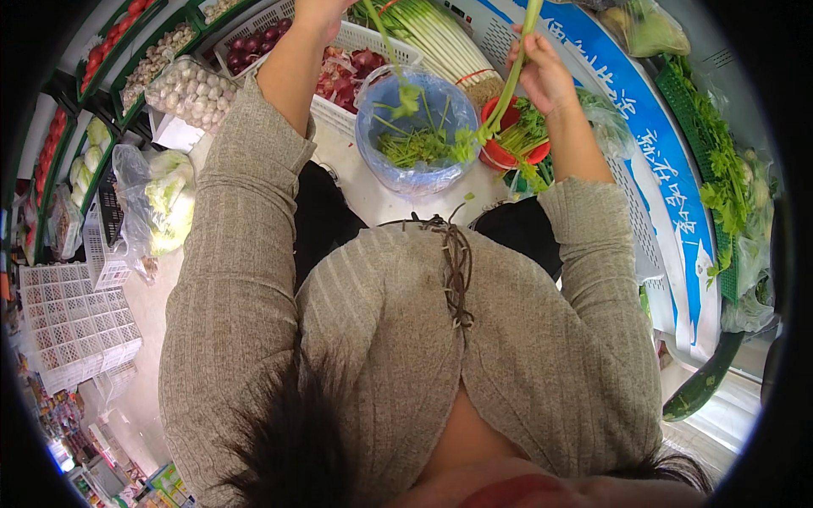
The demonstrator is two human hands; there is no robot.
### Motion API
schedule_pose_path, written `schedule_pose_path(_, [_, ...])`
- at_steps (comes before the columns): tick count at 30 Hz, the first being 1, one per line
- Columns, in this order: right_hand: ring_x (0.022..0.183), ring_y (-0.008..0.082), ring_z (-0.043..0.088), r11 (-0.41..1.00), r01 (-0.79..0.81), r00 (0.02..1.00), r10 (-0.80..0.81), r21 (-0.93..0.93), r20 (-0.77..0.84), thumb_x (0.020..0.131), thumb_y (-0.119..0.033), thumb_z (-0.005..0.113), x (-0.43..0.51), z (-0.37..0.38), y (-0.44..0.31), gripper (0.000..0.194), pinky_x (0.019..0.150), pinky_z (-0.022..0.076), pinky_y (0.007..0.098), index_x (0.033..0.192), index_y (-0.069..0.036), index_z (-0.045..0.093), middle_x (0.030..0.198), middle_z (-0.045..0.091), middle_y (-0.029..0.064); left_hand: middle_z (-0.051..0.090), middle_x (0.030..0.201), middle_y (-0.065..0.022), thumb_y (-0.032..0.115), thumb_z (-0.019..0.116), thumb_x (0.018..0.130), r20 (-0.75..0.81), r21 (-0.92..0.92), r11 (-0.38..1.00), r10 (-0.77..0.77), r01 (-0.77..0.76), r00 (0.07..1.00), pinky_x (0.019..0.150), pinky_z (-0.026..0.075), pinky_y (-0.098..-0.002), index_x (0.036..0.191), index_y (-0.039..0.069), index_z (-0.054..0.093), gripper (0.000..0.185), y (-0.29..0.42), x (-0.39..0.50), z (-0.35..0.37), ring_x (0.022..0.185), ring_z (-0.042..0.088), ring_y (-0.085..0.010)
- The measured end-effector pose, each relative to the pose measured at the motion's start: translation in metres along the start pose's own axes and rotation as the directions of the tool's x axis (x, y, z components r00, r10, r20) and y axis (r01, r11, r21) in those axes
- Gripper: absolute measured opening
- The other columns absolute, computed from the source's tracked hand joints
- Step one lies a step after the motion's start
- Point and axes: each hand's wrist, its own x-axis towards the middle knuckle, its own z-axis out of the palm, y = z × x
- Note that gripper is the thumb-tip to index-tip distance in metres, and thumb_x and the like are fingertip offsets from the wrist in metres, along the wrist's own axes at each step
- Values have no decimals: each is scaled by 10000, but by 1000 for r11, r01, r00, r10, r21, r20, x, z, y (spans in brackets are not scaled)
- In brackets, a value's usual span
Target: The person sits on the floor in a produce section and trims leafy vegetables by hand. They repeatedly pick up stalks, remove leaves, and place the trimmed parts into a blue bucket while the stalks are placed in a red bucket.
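Observation:
My right hand (546,73) grips a thick celery stalk (516,70), whose leafy end (473,143) hangs down beside the bucket rim. Only the heel of my left hand (325,18) shows, as the top edge of the picture cuts off its fingers. Close to it, a thin celery stem (382,32) slants down from that edge, its leaves over a blue bucket (375,166) lined with clear plastic. Loose celery leaves and stems (413,147) lie inside the bucket. To its right stands a red bucket (497,157) with bunched green stalks (524,140) in it.
Spring onions (438,38) lie behind the buckets, near a white crate (343,120) of red onions (356,76). Bagged garlic (197,95) and a bagged cabbage (170,203) are on the left. A blue-and-white panel with writing (660,159) curves along the right.

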Motion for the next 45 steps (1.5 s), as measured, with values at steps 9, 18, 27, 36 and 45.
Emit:
schedule_pose_path(9, [761,190,564,972,137,986,-153,189,69,939,-220,574,16,36,-48,286,695,492,341,1189,-89,525,831,570,49,698,969,-66,274,584,935,95,545,838,-59,-3,994,764,501,-320,1039,85,672,232,-73,-39,29,871,647,-175])
schedule_pose_path(18, [760,190,576,989,78,991,-63,124,-121,921,-172,592,40,50,-56,180,647,483,333,1083,-119,534,856,583,50,502,1377,-146,350,552,927,219,591,788,-359,170,907,1062,345,-415,1438,91,375,600,-100,-100,39,1300,435,-301])
schedule_pose_path(27, [724,165,565,999,5,1000,-6,-37,-12,938,-155,582,106,84,-73,133,604,490,312,1067,-122,573,849,586,21,669,905,-49,152,611,932,474,236,971,-139,27,870,697,525,-270,1146,49,570,241,11,-52,98,810,649,-146])
schedule_pose_path(36, [980,140,592,896,-71,940,207,-438,273,909,-267,642,53,106,-38,392,895,465,311,1230,-52,575,1100,621,54,636,1117,-92,58,578,923,416,6,999,-46,48,908,813,538,-353,1269,103,435,377,120,-15,67,947,634,-197])
schedule_pose_path(45, [906,112,660,859,-38,939,205,-510,275,889,-151,661,46,113,-14,254,841,528,256,1110,-27,659,996,700,60,634,1074,-35,76,591,916,375,37,999,-33,20,926,799,520,-325,1276,137,424,402,127,-14,46,895,625,-155])
